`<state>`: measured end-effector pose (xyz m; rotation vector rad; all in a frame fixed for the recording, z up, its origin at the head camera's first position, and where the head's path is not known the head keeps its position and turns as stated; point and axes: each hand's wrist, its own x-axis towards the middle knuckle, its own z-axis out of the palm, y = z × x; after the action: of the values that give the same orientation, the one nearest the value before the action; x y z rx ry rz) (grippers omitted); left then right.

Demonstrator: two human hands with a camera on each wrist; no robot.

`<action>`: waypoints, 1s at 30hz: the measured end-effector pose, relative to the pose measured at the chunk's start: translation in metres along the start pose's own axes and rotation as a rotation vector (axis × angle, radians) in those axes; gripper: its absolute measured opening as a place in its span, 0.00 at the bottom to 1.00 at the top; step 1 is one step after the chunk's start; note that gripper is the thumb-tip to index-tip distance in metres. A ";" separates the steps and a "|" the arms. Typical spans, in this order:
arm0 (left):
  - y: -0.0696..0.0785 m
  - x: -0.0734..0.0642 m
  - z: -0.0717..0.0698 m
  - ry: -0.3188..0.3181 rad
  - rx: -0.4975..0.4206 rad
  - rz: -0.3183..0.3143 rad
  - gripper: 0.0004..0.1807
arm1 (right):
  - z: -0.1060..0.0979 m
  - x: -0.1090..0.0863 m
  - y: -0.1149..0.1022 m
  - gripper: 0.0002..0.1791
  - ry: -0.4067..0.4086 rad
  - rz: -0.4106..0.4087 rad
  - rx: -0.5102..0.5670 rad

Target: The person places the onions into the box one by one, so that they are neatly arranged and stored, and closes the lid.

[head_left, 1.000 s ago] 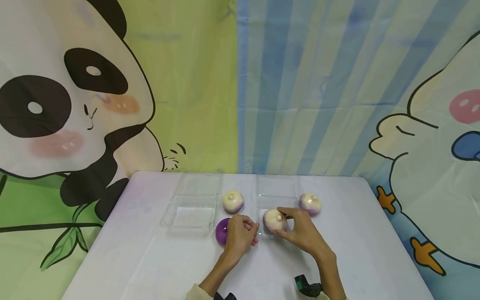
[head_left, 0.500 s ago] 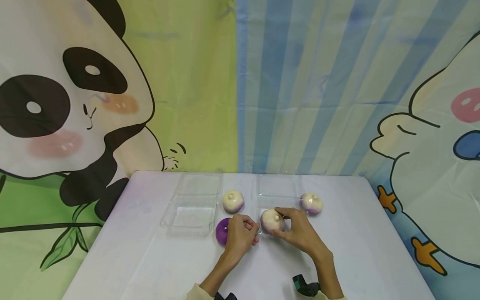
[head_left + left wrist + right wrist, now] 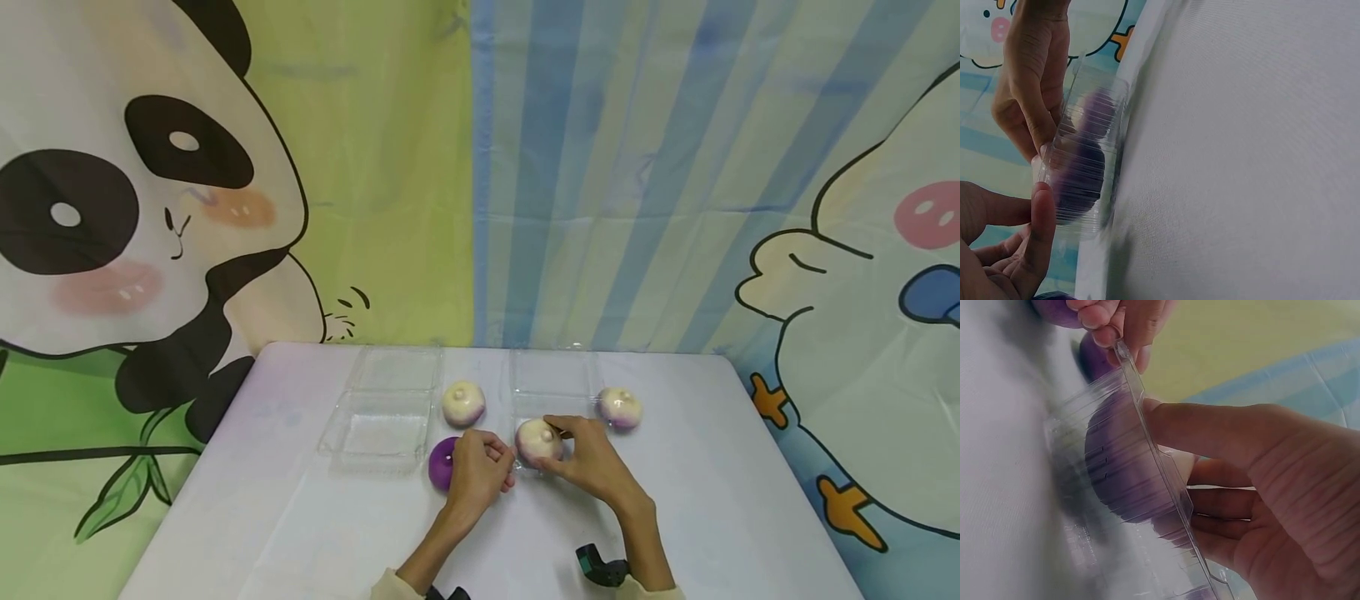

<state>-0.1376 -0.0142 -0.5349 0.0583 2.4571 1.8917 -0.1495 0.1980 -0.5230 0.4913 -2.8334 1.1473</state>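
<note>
My right hand (image 3: 592, 457) grips a round white-and-purple turnip (image 3: 538, 442) between thumb and fingers, at the near part of the right-hand clear plastic box (image 3: 555, 372). Through the ribbed box wall in the right wrist view, the turnip's purple underside (image 3: 1119, 462) shows inside the box. My left hand (image 3: 482, 471) pinches the near left corner of that box; in the left wrist view its thumb and forefinger meet at the rim. Just left of this hand sits a purple round vegetable (image 3: 441, 463), partly hidden by it.
Another open clear box (image 3: 382, 429) stands on the left of the white table (image 3: 300, 533). Between the boxes lies a white-and-purple turnip (image 3: 463, 404), and one more turnip (image 3: 620, 408) sits beside the right box. A cartoon-printed curtain (image 3: 600, 167) hangs behind.
My right hand has shifted slightly left with the turnip in its grip. The left hand stays at the box corner.
</note>
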 end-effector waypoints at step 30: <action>-0.002 0.000 -0.001 -0.002 0.000 0.021 0.11 | 0.000 0.004 0.008 0.31 -0.035 0.009 0.040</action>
<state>-0.1372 -0.0154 -0.5370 0.0871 2.4648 1.8989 -0.1559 0.2027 -0.5275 0.5058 -2.8500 1.2103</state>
